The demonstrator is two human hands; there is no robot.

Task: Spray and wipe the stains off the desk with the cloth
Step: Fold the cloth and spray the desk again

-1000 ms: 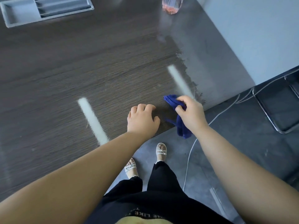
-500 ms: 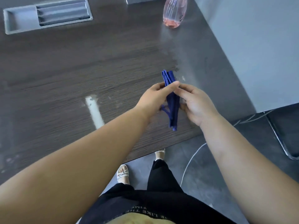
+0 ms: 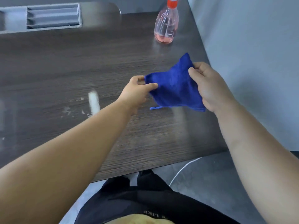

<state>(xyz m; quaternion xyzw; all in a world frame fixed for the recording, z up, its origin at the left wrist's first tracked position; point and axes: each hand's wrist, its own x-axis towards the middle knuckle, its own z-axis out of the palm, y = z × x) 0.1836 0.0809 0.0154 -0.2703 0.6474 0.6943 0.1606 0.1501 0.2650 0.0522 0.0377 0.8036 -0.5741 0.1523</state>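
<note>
A blue cloth (image 3: pixel 174 84) is spread out in the air above the dark wood-grain desk (image 3: pixel 64 70). My left hand (image 3: pixel 137 92) pinches its left edge and my right hand (image 3: pixel 208 84) grips its right side. A clear spray bottle (image 3: pixel 165 28) with pink liquid and an orange-red top stands upright on the desk at the back right, apart from both hands. Pale smeared stains (image 3: pixel 71 109) mark the desk to the left of my left forearm, next to a bright white streak (image 3: pixel 93 102).
A grey slotted tray (image 3: pixel 48 17) sits at the desk's far left. A grey wall (image 3: pixel 250 46) borders the desk's right edge. Below the near edge are the grey floor and a white cable (image 3: pixel 182 170).
The cloth was lifted from the desk's near edge and taken in both hands. It has gone from a folded strip to spread wide between them. The view has tilted up toward the bottle.
</note>
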